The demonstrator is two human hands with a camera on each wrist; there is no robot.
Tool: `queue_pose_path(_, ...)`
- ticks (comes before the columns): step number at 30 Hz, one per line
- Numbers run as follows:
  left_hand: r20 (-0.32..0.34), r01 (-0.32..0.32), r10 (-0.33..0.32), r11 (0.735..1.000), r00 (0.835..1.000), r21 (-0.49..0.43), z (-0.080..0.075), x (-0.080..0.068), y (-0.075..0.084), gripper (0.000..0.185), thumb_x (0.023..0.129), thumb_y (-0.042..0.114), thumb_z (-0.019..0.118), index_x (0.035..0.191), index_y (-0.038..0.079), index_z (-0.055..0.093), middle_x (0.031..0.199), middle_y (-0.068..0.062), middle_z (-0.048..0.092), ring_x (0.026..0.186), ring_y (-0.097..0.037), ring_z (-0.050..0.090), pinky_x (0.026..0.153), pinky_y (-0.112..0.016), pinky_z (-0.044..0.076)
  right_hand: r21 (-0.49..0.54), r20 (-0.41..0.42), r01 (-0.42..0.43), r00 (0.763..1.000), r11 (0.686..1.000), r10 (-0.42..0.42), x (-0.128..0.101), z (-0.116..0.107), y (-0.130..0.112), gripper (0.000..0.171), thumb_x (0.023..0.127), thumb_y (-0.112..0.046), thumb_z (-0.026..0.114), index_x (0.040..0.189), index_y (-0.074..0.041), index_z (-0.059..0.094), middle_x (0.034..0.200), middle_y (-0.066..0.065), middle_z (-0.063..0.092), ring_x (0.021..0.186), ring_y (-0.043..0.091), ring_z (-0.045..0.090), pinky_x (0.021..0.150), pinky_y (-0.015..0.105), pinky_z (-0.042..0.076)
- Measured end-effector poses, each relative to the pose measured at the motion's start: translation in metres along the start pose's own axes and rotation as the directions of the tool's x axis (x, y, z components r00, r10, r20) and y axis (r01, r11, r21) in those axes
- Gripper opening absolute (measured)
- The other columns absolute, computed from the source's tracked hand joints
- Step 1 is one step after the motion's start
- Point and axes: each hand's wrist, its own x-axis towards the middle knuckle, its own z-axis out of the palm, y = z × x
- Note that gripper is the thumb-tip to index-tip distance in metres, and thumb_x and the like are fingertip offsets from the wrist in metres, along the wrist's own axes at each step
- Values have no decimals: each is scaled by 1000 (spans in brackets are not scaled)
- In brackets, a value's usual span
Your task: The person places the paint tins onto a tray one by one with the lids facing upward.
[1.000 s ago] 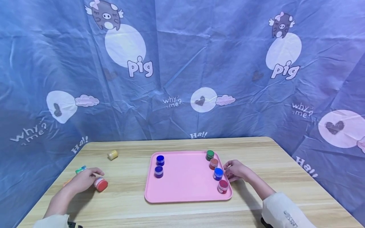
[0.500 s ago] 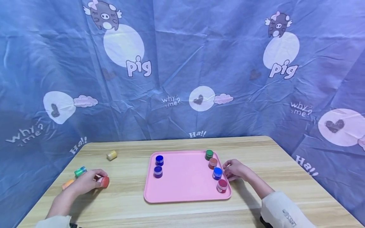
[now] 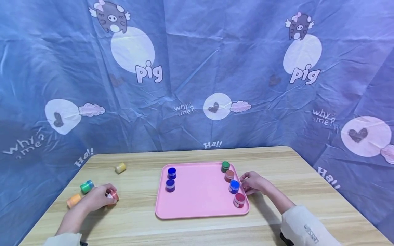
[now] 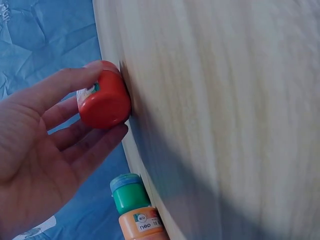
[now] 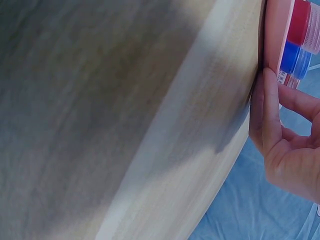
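On the near left of the wooden surface (image 3: 138, 218), the left hand (image 3: 92, 200) has its grip closed round a red-capped paint pot (image 3: 112, 195), fingers curled about its sides. Just left of it lie a green-capped pot (image 3: 87, 186) and an orange pot (image 3: 74, 200); a yellow pot (image 3: 120, 167) lies farther back. The right hand (image 3: 255, 183) rests beside the right rim of the pink tray (image 3: 200, 194), its grip loose and holding nothing, fingertips close to the blue-capped pot (image 3: 234, 186) on the tray.
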Motion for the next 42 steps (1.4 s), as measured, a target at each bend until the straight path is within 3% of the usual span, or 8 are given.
queue_pose_path(10,-9,44,-44,998,999,33,3,1,9,31,71,12,70,96,-3,60,77,-2,57,69,-17,51,62,-34,45,-6,3,8,1000,1000,-8,-2,1,-1,23,76,14,49,99,13,47,70,14,54,59,20,57,61,37,55)
queue_pose_path(21,-125,-46,50,998,991,39,8,3,28,35,69,12,72,97,-4,61,76,-3,58,70,-20,53,63,-39,47,0,-16,-3,1000,1000,3,-1,0,0,22,76,13,49,98,12,48,69,14,55,59,20,58,60,37,55)
queue_pose_path(30,-139,-81,83,997,987,19,16,5,46,36,70,10,71,100,-6,60,80,-4,60,74,-20,55,66,-39,48,-7,-21,7,1000,1000,-7,0,0,1,22,75,12,50,97,12,49,68,14,57,60,21,59,59,36,55)
queue_pose_path(38,-172,-122,125,992,977,26,21,4,59,40,71,9,69,104,-10,59,95,-20,61,88,-35,58,77,-47,48,-6,-2,22,1000,1000,-22,0,1,0,21,76,13,49,97,12,48,69,14,57,60,21,59,59,37,55)
queue_pose_path(42,-178,-132,136,991,975,30,25,5,66,39,70,8,70,104,-9,60,97,-20,60,90,-35,57,79,-47,48,-8,-12,10,1000,1000,-11,1,1,0,22,76,13,49,98,12,48,69,14,56,60,20,58,60,37,55)
